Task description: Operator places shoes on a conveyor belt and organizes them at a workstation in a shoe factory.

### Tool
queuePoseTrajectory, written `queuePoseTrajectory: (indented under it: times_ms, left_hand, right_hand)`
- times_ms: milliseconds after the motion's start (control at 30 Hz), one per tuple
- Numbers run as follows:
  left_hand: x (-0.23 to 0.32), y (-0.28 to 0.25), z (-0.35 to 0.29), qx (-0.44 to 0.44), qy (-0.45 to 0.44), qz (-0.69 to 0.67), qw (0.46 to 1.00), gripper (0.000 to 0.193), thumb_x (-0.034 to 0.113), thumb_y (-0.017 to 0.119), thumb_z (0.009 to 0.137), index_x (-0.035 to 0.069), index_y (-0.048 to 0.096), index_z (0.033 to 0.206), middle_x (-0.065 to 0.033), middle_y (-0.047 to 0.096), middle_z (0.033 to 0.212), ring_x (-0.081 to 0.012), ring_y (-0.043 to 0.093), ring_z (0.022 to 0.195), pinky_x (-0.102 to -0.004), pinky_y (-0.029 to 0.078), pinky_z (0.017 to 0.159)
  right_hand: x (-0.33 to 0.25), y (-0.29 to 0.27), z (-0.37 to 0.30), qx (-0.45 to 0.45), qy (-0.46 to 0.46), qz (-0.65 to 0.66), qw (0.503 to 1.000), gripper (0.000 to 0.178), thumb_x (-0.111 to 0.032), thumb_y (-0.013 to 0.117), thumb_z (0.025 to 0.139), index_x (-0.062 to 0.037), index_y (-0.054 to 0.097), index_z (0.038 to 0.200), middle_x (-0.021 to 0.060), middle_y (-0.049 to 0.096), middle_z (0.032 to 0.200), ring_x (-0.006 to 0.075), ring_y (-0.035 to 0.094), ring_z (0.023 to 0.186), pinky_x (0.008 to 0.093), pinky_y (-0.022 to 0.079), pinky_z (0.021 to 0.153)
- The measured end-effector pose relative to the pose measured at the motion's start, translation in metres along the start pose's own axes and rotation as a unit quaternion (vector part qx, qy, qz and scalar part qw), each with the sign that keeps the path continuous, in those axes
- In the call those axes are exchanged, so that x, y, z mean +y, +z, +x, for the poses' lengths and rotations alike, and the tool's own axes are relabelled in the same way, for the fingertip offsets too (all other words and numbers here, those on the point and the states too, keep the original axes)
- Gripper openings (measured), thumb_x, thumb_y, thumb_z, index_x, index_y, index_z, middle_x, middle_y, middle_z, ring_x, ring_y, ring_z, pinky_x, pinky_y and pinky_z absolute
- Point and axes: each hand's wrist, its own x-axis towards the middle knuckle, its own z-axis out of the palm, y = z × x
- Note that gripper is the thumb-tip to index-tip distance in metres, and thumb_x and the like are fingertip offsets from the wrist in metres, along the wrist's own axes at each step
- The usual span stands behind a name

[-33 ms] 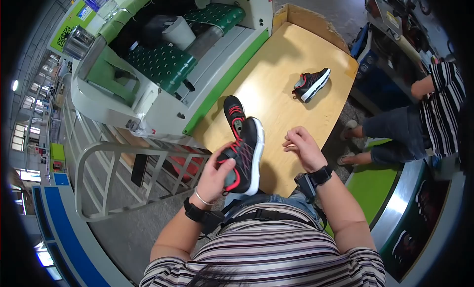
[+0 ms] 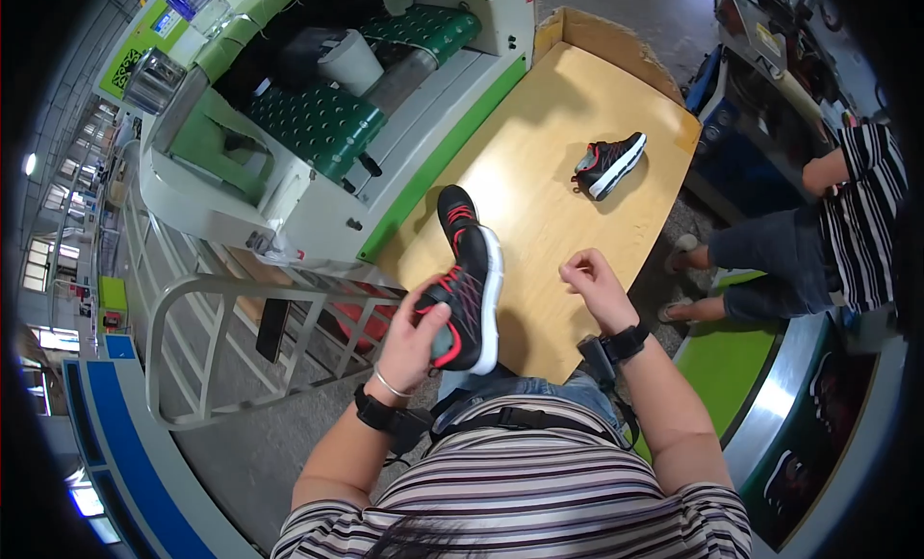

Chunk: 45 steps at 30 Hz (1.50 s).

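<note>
My left hand (image 2: 409, 343) grips a black sneaker (image 2: 469, 290) with red laces, red collar trim and a thick white sole. Its fingers and thumb clasp the collar end, and the toe points away from me. Partly behind that sneaker, a second black sneaker (image 2: 455, 207) with red laces lies on the wooden tabletop (image 2: 553, 213). To the right, my right hand (image 2: 595, 285) hovers over the table, apart from the shoes. Its fingers are curled in with the thumb; whatever may be between them is hidden. Farther off, a third sneaker (image 2: 612, 165) rests on its side, white sole facing right.
A machine with a green dotted conveyor belt (image 2: 318, 126) borders the table on the left. A grey metal rack (image 2: 192, 290) stands nearer me. Cardboard (image 2: 616, 44) edges the table's far end. At the right, a co-worker in a striped shirt (image 2: 861, 213) stands beside a green-edged line.
The held sneaker has shifted slightly left with my left hand. My right hand's fingers, looser and more spread before, have curled in. The other two sneakers have stayed put.
</note>
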Motion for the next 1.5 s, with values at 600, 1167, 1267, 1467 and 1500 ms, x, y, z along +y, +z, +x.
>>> queuePoseTrajectory:
  times_ms: [600,1167,1267,1467,1500]
  left_hand:
    - [-0.122,-0.071,0.097,0.184,0.114,0.283,0.934,0.097,0.017,0.072,0.082,-0.001,0.007,0.151,-0.0277,0.028,0.147,-0.0364,0.038,0.133,-0.0395,0.03,0.112]
    - [-0.127,-0.075,0.1,0.197,0.145,0.287,0.926,0.092,0.017,0.071,0.082,-0.002,0.011,0.15,-0.0293,0.026,0.147,-0.0397,0.034,0.135,-0.0418,0.028,0.113]
    - [-0.125,-0.072,0.099,0.209,0.146,0.308,0.917,0.093,0.017,0.071,0.082,0.0,0.011,0.15,-0.0297,0.028,0.145,-0.0413,0.035,0.133,-0.0433,0.028,0.112]
    - [-0.122,-0.069,0.096,0.193,0.129,0.339,0.912,0.096,0.021,0.072,0.082,0.001,0.009,0.151,-0.0293,0.025,0.147,-0.0428,0.032,0.135,-0.0443,0.027,0.113]
    - [-0.12,-0.063,0.097,0.189,0.119,0.358,0.906,0.099,0.022,0.073,0.081,0.001,0.008,0.151,-0.0289,0.024,0.148,-0.0437,0.031,0.135,-0.0454,0.027,0.113]
  right_hand:
    - [0.076,-0.038,-0.041,-0.038,0.012,-0.652,0.757,0.098,-0.042,0.073,0.079,-0.0153,0.019,0.155,0.0206,0.008,0.161,0.0409,0.007,0.148,0.0531,0.013,0.118]
    - [0.035,-0.032,0.016,0.184,-0.124,-0.524,0.822,0.061,-0.02,0.071,0.083,-0.0006,0.044,0.134,0.0229,0.042,0.14,0.0408,0.041,0.128,0.0446,0.035,0.108]
    - [0.009,-0.025,0.067,0.164,-0.193,-0.513,0.82,0.06,-0.018,0.071,0.083,0.0008,0.045,0.134,0.0231,0.046,0.137,0.04,0.042,0.128,0.0445,0.035,0.109]
    - [0.006,-0.004,0.184,0.13,-0.218,-0.485,0.837,0.077,-0.026,0.082,0.073,0.0043,0.045,0.133,0.0254,0.051,0.134,0.0369,0.047,0.128,0.0415,0.036,0.109]
    - [0.016,-0.003,0.195,0.125,-0.204,-0.506,0.829,0.08,-0.027,0.084,0.069,0.0043,0.046,0.133,0.0255,0.053,0.131,0.0353,0.05,0.126,0.0408,0.038,0.107]
